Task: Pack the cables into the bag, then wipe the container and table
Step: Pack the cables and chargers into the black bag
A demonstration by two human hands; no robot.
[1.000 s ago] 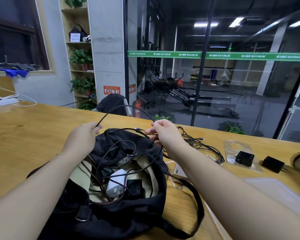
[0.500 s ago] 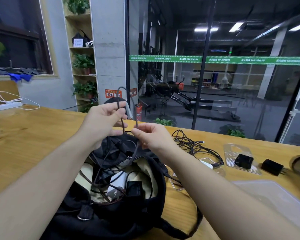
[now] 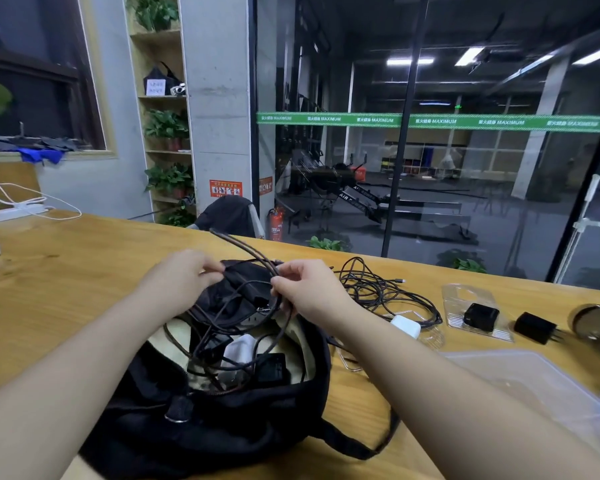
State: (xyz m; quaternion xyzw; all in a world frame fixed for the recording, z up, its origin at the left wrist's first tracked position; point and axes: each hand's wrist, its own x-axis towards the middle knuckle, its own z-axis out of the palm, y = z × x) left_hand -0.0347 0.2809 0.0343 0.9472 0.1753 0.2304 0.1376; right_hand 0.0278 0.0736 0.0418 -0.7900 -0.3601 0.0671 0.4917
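Two hands are working right over the open mouth of the black bag (image 3: 201, 420) at lower centre, which makes sense to us: anything folded there can drop straight in.

Far left of the frame there's a white power strip (image 3: 11, 213) with a white lead looping off it, well apart from the job, so probably not part of the packing.

Moving right, our left hand (image 3: 177, 282) sits at the bag's far rim with fingers curled, pinching one end of a dark braided cable (image 3: 246, 251). Just beside it our right hand (image 3: 309, 289) pinches the same cable between thumb and fingertips, and the doubled strands stick up and away toward upper centre. We'd guess we're folding it into a short bundle so it doesn't tangle with what's already inside: more dark leads, a white charger (image 3: 239, 351) and a black adapter (image 3: 271, 367) lie in the pale lining.

Right of the bag, a loose heap of black cables (image 3: 385, 292) is on the table (image 3: 66, 271), waiting its turn, with a white plug (image 3: 406, 325) at its near edge. Further right are a black block on clear packaging (image 3: 480, 317) and another black adapter (image 3: 536, 328).

Lower right, the clear plastic container (image 3: 534, 382) looks emptied out, so wiping comes later. No cloth in view that we can spot.
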